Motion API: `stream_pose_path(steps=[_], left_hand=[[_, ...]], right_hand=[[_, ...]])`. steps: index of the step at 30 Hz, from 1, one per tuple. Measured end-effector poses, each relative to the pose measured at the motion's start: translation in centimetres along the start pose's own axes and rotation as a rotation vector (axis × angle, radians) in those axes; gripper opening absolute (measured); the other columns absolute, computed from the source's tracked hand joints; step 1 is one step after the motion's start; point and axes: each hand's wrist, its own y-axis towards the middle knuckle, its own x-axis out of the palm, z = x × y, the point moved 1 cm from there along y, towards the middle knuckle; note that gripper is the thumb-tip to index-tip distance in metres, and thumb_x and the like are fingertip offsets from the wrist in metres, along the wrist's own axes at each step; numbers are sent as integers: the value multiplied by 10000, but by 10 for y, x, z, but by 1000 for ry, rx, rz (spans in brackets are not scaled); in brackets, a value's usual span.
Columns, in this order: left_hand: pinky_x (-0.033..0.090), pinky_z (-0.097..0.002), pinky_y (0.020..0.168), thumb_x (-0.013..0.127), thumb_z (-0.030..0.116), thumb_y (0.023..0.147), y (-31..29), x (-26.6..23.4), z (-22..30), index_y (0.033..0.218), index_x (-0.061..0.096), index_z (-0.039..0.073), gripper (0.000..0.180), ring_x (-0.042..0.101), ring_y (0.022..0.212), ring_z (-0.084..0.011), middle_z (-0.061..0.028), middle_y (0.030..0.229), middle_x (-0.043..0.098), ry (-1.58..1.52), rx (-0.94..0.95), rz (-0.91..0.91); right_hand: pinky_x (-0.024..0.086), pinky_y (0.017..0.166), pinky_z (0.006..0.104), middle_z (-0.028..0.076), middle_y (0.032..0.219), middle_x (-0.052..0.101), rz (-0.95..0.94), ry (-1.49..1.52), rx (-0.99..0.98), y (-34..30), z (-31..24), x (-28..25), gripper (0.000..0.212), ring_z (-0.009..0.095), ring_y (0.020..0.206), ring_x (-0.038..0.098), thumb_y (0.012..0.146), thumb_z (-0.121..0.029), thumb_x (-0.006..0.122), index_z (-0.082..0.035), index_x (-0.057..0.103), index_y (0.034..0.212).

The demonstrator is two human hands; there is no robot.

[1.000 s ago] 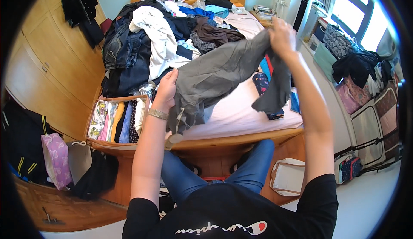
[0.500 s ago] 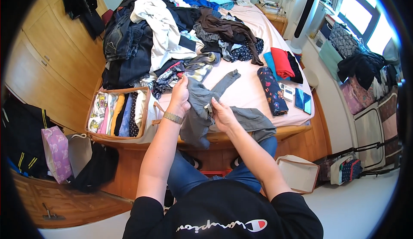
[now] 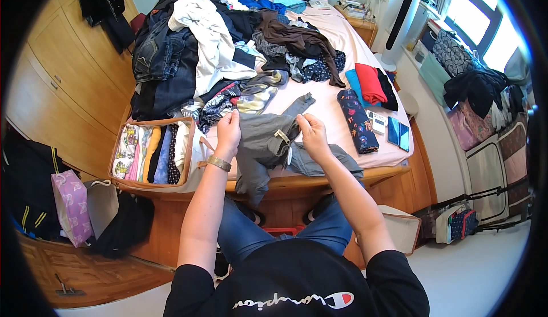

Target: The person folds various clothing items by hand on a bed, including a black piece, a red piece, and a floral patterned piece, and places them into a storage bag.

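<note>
A grey long-sleeved top (image 3: 257,140) is stretched between my two hands over the near edge of the bed. My left hand (image 3: 229,135) pinches its left side, fingers closed. On the other side, my right hand (image 3: 313,137) grips the fabric near the neck, where a pale label shows. One sleeve lies toward the far side on the pink sheet (image 3: 328,83), and more grey cloth spreads to the right over the bed edge. The lower left part of the top hangs down in front of the bed frame.
Left of my hands stands a storage box (image 3: 149,187) of upright folded clothes. A large clothes pile (image 3: 211,43) covers the far left of the bed. At right lie a rolled floral cloth (image 3: 358,122), folded red cloth (image 3: 371,83) and a phone (image 3: 398,133). A fabric bin (image 3: 399,228) sits on the floor.
My hands have moved apart, the right one going right and up, the left one slightly left and down. The grey top is now spread wider, with its label showing more plainly.
</note>
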Motion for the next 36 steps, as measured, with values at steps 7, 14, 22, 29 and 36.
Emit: stream_pose_path(steps=[7,14,22,29,36], left_hand=[[467,-371,668,755,335,875,-83,40,26,898,594,26,350,559,731,-272,-108,799,579,899,754,24],[484,-220,615,720,68,891,-71,33,-32,996,588,30,173,580,708,-64,9,836,622,237,-57,-269],[559,-354,874,528,152,1022,-76,16,-31,1122,645,42,189,696,940,-205,-90,1007,728,-449,-421,-315],[503,-466,1000,413,224,997,-103,25,-56,1158,648,24,348,686,1073,-304,-152,1154,724,-1004,-570,-357],[534,-369,800,492,367,1032,-108,29,-57,955,630,129,286,665,797,-208,-42,819,693,-870,-543,-468]], right_hand=[[320,588,234,-40,680,497,132,377,390,0,9,12,310,45,653,423,973,-159,620,-73,539,687],[505,629,253,41,818,673,-222,578,660,5,-12,22,193,112,696,625,841,15,746,-42,577,914],[480,682,223,51,928,642,-208,53,486,8,-2,-30,388,93,792,590,815,118,687,0,581,1170],[468,711,203,20,924,639,-81,248,410,-10,-2,-31,323,68,810,584,882,114,642,-8,598,1178],[495,766,202,32,955,679,-139,313,396,-26,-4,-38,268,64,852,615,902,64,674,12,616,1158]])
